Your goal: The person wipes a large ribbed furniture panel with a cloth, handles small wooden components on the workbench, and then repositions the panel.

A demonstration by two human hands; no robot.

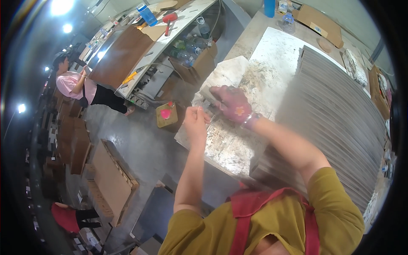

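My right hand (233, 103), in a stained purple glove, is closed on a greyish, rag-like piece (207, 94) whose kind I cannot make out. My bare left hand (196, 122) is just left of it, fingers curled in and pressed together; what they hold, if anything, is hidden. Both hands are over the left end of a white board (231, 155) smeared with brown stains. Beyond the right hand a crumpled whitish sheet (227, 73) lies on the board. Long grey-brown strips (335, 114) lie side by side in a wide stack to the right.
A yellowish canister (166, 115) with a pink patch stands on the floor at left. Behind it is a workbench (187, 19) with a red mallet (170, 18) and blue bottle (147, 15). A person in pink (70, 83) stands there. Cardboard (318, 24) lies at the back right.
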